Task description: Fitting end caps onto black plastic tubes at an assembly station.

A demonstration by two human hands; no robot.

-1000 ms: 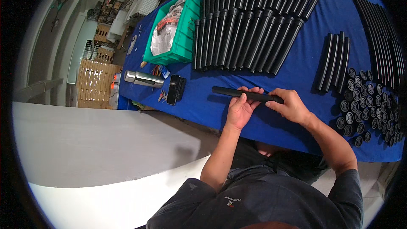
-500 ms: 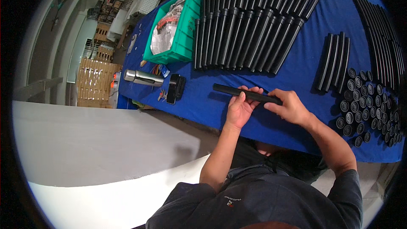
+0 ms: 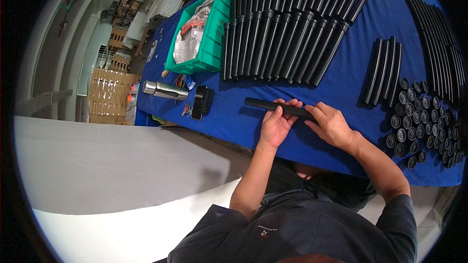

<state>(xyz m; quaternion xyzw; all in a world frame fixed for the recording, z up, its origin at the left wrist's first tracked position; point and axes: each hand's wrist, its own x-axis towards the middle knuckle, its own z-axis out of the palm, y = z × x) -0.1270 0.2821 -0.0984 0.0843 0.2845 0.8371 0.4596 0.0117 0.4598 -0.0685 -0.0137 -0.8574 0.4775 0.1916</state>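
A black plastic tube lies nearly level across both my hands, over the near edge of the blue-covered table. My left hand holds it around the middle, palm up, with the thumb in front and the fingers behind. At the tube's right end, my right hand is closed on it from above. That end is covered by the fingers, so I cannot see whether a cap sits on it. The tube's left end sticks out free to the left.
Black capped tubes lie in two rows at the far side. Several plain tubes, round black caps and thin rods lie right. Leftward are a green crate, a steel flask and a black device.
My right hand has turned and its fingers have shifted over the tube's right end, covering it more. The left hand and the tube stay nearly in place.
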